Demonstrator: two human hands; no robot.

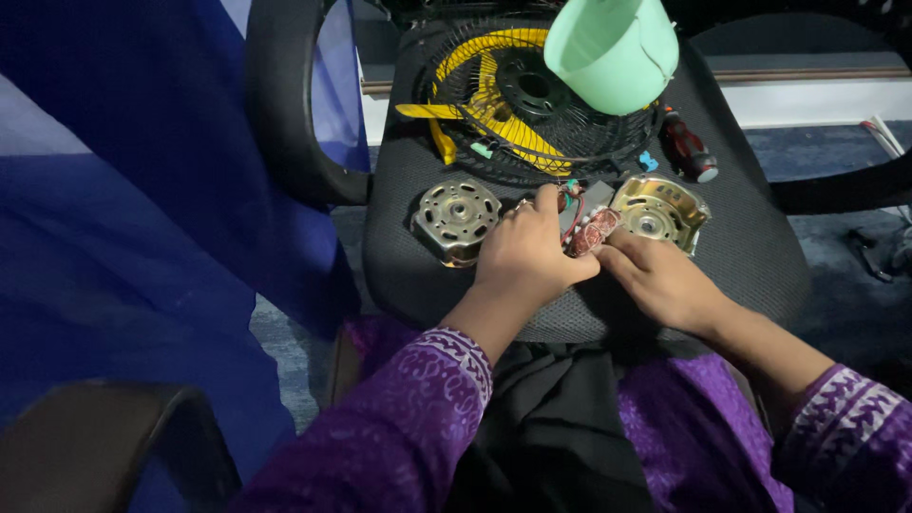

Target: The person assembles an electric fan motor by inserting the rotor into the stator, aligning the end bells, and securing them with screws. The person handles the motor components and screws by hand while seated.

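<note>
Stator (pixel 593 231): a small motor part with reddish copper windings showing, lying on the black mesh chair seat (pixel 760 256) between the two hands; most of it is being covered by fingers, so its full shape cannot be told.
Wires (pixel 573 211): thin red and dark leads are rising from the stator toward a small teal connector just above the left hand.
Left hand (pixel 527 256): resting palm down on the seat, fingers curled and closing around the stator's left side; a ring is showing on one finger.
Right hand (pixel 660 280): lying on the seat, fingertips pinching the stator's right end, touching it.
Left cover (pixel 457 218): a round silver metal motor cover with a centre hole, sitting on the seat just beside the left hand.
Right cover (pixel 657 211): a matching metal cover, tinted gold, sitting just above the right hand.
Grille (pixel 537 95): a black wire fan guard is lying at the back of the seat, with a yellow blade (pixel 484 95) resting on it.
Tub (pixel 613 49): a pale green plastic container is sitting on the grille's right side.
Screwdriver (pixel 689 147): red and black handle, lying right of the grille.
Sleeves (pixel 408 427): purple patterned fabric is covering both forearms.
Cloth (pixel 142 190): blue fabric is hanging at the left.
</note>
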